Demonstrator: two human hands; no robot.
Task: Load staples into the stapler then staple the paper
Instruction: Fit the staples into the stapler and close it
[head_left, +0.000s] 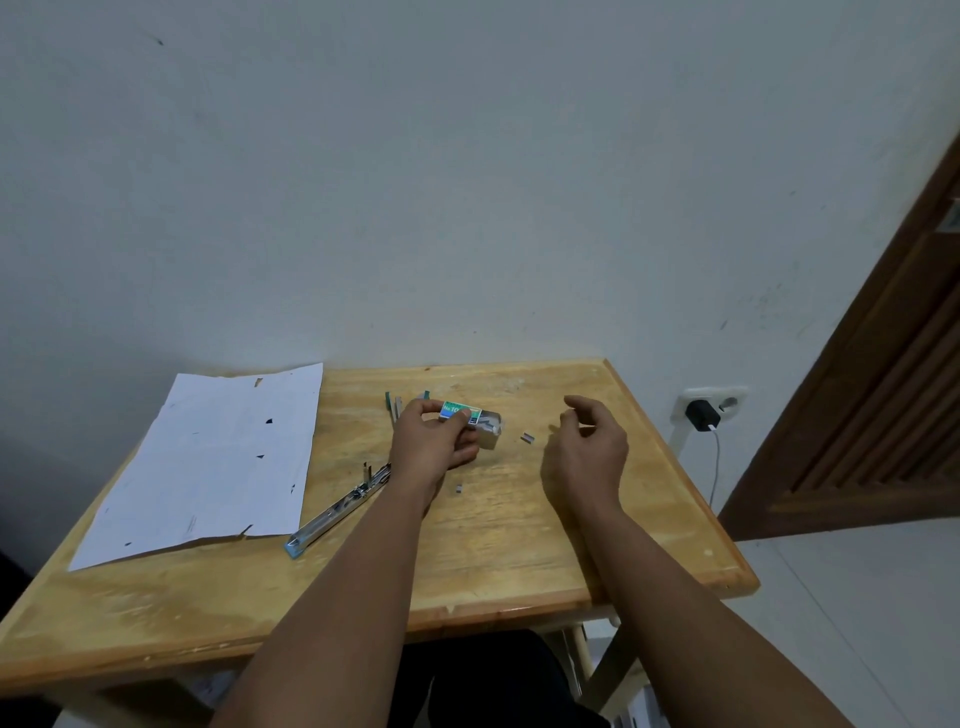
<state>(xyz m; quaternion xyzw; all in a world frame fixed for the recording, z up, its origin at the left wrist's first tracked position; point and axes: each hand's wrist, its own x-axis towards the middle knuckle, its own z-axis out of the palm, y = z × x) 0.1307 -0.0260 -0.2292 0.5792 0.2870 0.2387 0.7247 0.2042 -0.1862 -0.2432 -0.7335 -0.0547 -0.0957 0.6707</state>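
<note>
Taking the staple box (467, 422) as the landmark: the paper (208, 457) lies well to its left, and the opened stapler (340, 506) lies near and below-left, long axis running diagonally toward the box. The left hand (431, 441) grips the box, its tray slid out rightward. Just right lies a loose staple strip (528, 438), nearest the right hand (584, 447), whose fingers hang loosely curled, holding nothing

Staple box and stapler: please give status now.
Left hand grips staple box, tray slid out. Right hand holds nothing. Stapler lies open beside paper. Loose staple strips on table.
</note>
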